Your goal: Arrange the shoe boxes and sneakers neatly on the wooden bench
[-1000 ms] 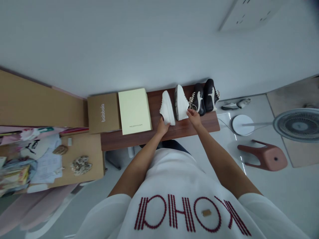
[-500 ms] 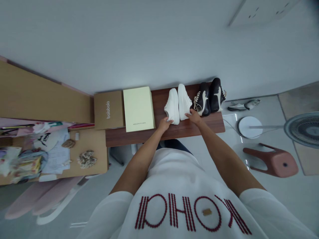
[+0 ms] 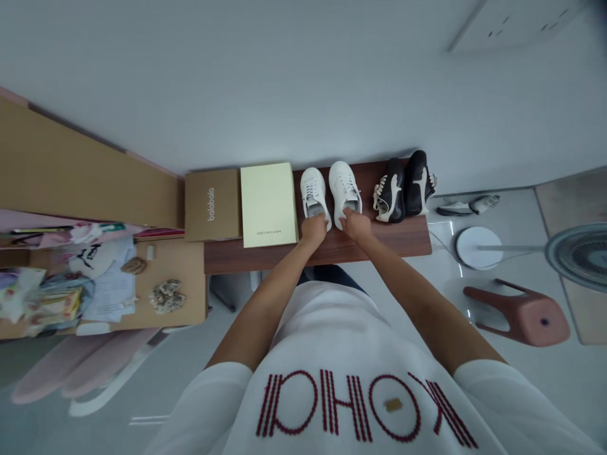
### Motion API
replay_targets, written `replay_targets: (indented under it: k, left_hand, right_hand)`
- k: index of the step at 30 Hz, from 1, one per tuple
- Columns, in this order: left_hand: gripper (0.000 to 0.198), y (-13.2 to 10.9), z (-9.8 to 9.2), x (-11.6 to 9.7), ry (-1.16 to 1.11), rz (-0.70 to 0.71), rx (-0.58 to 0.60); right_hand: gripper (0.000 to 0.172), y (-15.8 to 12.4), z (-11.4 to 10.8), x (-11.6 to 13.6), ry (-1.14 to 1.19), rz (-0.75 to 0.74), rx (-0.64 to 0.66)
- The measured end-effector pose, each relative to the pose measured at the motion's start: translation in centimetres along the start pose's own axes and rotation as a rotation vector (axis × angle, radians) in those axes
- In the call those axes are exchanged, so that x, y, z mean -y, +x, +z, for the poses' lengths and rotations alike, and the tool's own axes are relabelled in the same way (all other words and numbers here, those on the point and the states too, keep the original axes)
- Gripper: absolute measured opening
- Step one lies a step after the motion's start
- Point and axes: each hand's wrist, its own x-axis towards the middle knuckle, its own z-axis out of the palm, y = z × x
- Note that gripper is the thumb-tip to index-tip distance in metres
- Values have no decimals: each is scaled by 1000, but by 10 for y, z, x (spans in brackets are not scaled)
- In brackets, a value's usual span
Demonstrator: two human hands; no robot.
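Note:
Two white lace-up sneakers stand side by side on a narrow brown wooden shelf [image 3: 374, 249], toes toward the wall. My left hand [image 3: 315, 229] grips the heel of the left white sneaker [image 3: 312, 184]. At the heel opening of the right white sneaker [image 3: 342, 180], my right hand [image 3: 355, 224] is closed on its rim. Both shoes are upright with a small gap between them. To their right sits a pair of dark sneakers with cream trim: one dark sneaker [image 3: 391, 183] leans near the other dark sneaker [image 3: 417, 180].
Left of the shoes lie a pale yellow box [image 3: 269, 202] and a brown box [image 3: 212, 205]. A cluttered desk [image 3: 190, 297] adjoins on the left. On the floor at right are a pink stool [image 3: 540, 319], a fan [image 3: 581, 253] and another shoe [image 3: 484, 203].
The white sneakers, tipped on their sides before, now sit upright with laces showing. The left one has shifted left, and a gap has opened between them.

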Motion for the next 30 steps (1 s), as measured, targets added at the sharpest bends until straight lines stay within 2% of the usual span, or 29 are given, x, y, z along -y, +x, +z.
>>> replay_targets:
  k: [5,12,20,26,30]
  left_hand:
    - [35,3,-1,-2,34,-17,16]
    - [38,11,13,6,-74,-27,-34]
    - [37,22,20,10,-88,-35,-58]
    - [29,20,22,10,-290,-53,-78]
    - [33,14,14,7,-246,18,-151]
  right_hand:
    - [31,7,-5,21,-28,33,45]
    - [33,20,-3,28,14,34,72]
    - [34,27,-2,38,63,61,109]
    - [32,27,-6,41,143,83,108]
    - [39,21,-15,31,196,76,20]
